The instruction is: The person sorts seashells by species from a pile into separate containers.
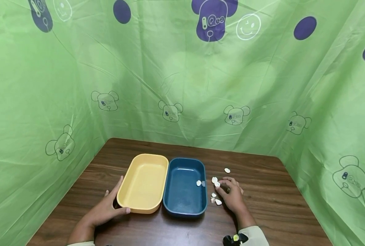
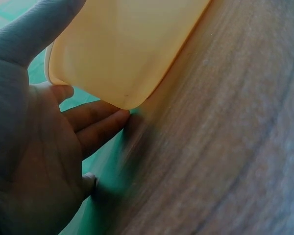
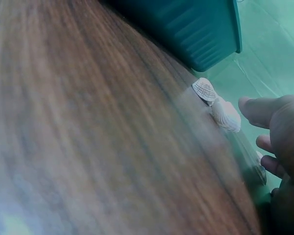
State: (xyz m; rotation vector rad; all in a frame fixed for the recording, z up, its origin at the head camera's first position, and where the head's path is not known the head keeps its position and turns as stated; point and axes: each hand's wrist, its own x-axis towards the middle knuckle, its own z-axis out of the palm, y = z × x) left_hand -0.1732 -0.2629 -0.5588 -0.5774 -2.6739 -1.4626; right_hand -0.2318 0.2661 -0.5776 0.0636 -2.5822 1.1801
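Observation:
My left hand point(image 1: 104, 208) rests at the near left corner of a yellow tray point(image 1: 121, 196), thumb along the near side and fingers along the left side. In the left wrist view those fingers point(image 2: 105, 128) look fairly straight against the tray's wall. My right hand point(image 1: 231, 194) reaches over a pair of white seashells point(image 1: 217, 184) right of a blue tray point(image 1: 185, 212). The right wrist view shows a fingertip just beside a ribbed shell point(image 3: 226, 115), with a small gap and nothing held. One white shell point(image 1: 199, 183) lies inside the blue tray.
Several more shells point(image 1: 218, 202) lie near the blue tray's right side, and a lone shell point(image 1: 227, 170) lies farther back. Both trays stand side by side on a dark wooden table point(image 1: 262, 177). A green printed curtain point(image 1: 185, 75) surrounds the table's back and sides.

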